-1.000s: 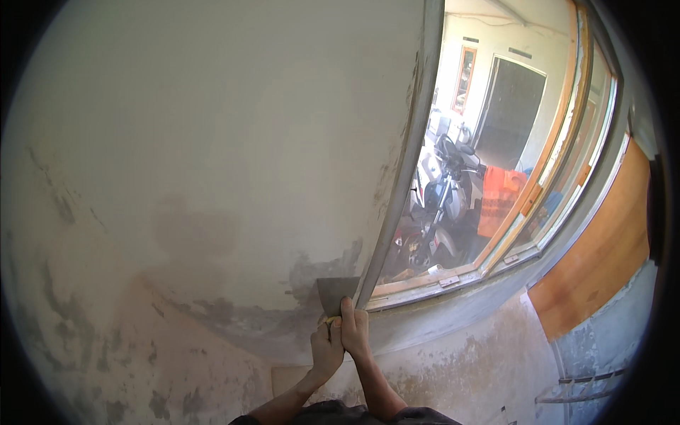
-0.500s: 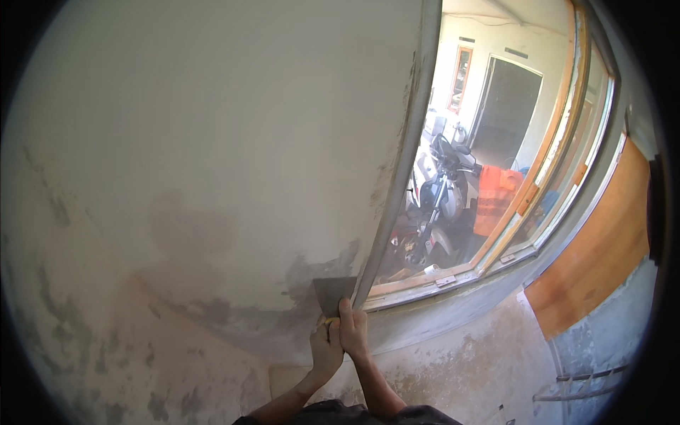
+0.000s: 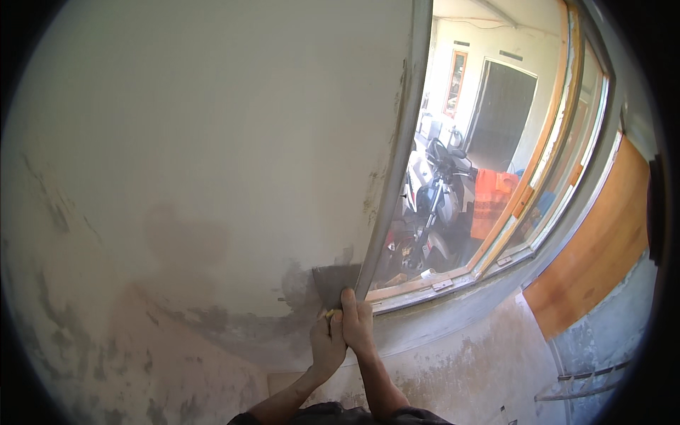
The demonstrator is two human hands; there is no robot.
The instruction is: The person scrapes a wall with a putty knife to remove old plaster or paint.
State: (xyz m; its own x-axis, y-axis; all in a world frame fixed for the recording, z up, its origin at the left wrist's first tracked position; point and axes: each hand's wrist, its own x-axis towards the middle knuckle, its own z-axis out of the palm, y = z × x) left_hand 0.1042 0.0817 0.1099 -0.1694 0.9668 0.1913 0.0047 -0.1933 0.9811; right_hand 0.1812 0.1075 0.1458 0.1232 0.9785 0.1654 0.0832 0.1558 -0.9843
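Left hand [image 3: 326, 345], right hand [image 3: 356, 322] gripping scraper [image 3: 336, 282], apparently against wall [image 3: 212, 142]

A pale plastered wall [image 3: 212, 142] carries grey damp patches low down. Daylight enters through a window [image 3: 489, 163], motorcycle [image 3: 435, 205] beyond.

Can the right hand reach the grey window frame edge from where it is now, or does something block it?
Probably yes. The right hand grips the scraper together with the left hand, and its raised finger already lies beside the window frame edge. Nothing stands between them, though both hands are busy with the tool.
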